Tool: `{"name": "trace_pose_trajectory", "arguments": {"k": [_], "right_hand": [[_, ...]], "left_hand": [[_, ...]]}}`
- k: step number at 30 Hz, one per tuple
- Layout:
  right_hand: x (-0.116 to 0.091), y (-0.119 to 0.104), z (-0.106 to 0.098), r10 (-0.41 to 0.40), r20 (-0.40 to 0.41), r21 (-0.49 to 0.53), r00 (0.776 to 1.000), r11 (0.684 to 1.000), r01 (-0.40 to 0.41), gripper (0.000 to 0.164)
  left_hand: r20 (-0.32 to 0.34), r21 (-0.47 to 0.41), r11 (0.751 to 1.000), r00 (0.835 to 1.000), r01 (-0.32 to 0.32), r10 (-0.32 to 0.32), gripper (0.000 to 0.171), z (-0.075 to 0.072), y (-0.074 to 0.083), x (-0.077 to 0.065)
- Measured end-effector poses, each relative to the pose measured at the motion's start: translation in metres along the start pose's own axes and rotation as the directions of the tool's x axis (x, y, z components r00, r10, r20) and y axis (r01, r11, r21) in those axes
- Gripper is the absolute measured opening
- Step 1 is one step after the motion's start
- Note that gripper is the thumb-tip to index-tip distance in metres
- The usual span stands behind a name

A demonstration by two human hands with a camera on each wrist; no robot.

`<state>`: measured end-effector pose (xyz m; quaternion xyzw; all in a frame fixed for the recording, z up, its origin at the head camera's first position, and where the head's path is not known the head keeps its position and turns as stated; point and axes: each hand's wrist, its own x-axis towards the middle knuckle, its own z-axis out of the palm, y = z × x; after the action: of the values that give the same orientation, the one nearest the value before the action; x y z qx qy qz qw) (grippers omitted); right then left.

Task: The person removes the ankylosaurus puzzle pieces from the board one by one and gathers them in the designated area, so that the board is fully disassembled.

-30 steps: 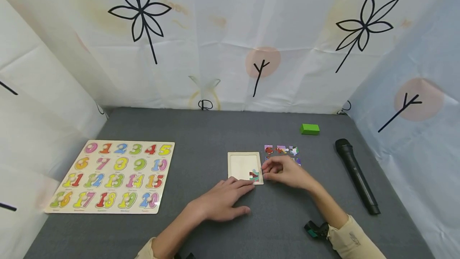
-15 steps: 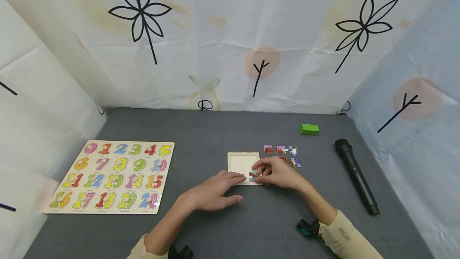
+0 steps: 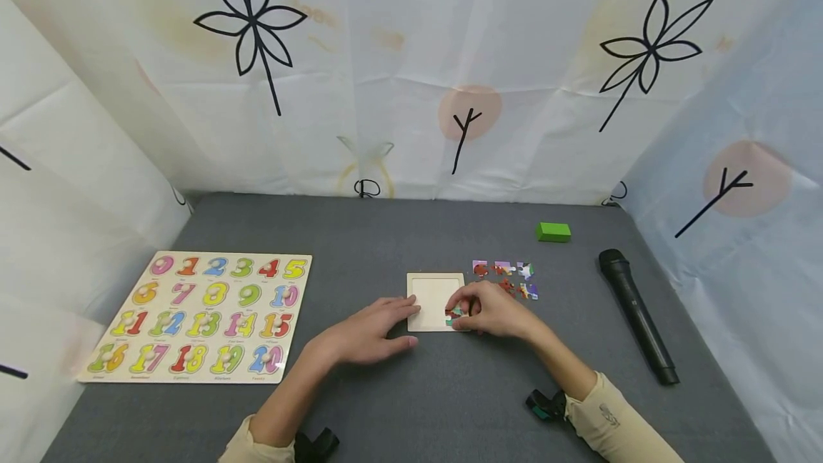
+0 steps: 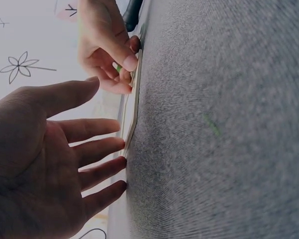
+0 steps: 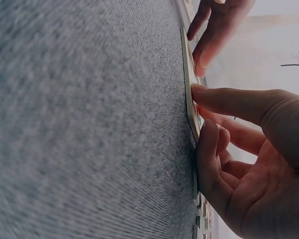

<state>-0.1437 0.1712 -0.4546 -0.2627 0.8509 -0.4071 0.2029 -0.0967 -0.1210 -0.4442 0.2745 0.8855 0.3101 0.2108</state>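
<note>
A small wooden puzzle tray (image 3: 427, 299) lies on the grey table. A colourful jigsaw piece (image 3: 449, 313) sits in its near right corner, partly covered by my right hand (image 3: 491, 311). That hand pinches the piece between thumb and index finger, the other fingers curled beneath. In the right wrist view the thumb tip presses right at the tray's rim (image 5: 187, 79). My left hand (image 3: 373, 334) is flat with straight, spread fingers, its fingertips at the tray's left edge. Several loose jigsaw pieces (image 3: 480, 269) lie just behind the right hand.
A number puzzle board (image 3: 199, 293) with knobbed digits lies at the left. On the right rests a black microphone (image 3: 639, 316), with a green block (image 3: 554, 232) farther back. White patterned cloth (image 3: 398, 56) encloses the table's back and sides.
My right hand has come left over the tray onto the jigsaw piece. My left hand has drawn back left, off the piece, to the tray's left edge.
</note>
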Motion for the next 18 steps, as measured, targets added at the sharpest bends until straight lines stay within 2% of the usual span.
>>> {"name": "trace_pose_trajectory", "arguments": {"k": [11,18], "right_hand": [[-0.0024,0.0029,0.001,-0.078,-0.039,-0.026,0.996,0.997,0.077,0.018],[-0.0061,0.001,0.0025,-0.083,-0.045,-0.034,0.996,0.996,0.082,0.019]], "left_hand": [[-0.008,0.002,1.0,1.0,0.014,-0.014,0.061,0.0009,0.0021,-0.0033],[-0.011,0.005,1.0,1.0,0.021,-0.021,0.061,0.0019,0.0009,-0.002]]}}
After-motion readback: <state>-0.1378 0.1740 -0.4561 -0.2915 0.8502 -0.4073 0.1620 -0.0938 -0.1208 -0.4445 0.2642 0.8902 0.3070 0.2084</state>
